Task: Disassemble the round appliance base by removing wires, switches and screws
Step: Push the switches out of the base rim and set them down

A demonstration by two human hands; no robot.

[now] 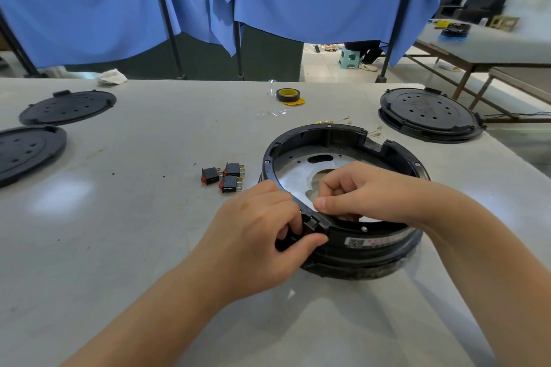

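Switch (pixel 308 222) in base (pixel 384 243) rim — pinched btwn L hand (pixel 256 235) fingers; R hand (pixel 360 191) thumb atop.

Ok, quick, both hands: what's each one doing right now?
Left hand: fingers curled, pinching the switch in the base rim.
Right hand: fingers curled, thumb pressing the rim beside it.

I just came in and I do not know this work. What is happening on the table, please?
A person is taking apart a round black appliance base on a grey table. The left hand grips a switch set in the base's near rim, while the right hand reaches inside the rim with curled fingers just behind that switch. Three removed switches lie to the left of the base. Small wires lie behind it. Black round covers and a tape roll sit farther off.
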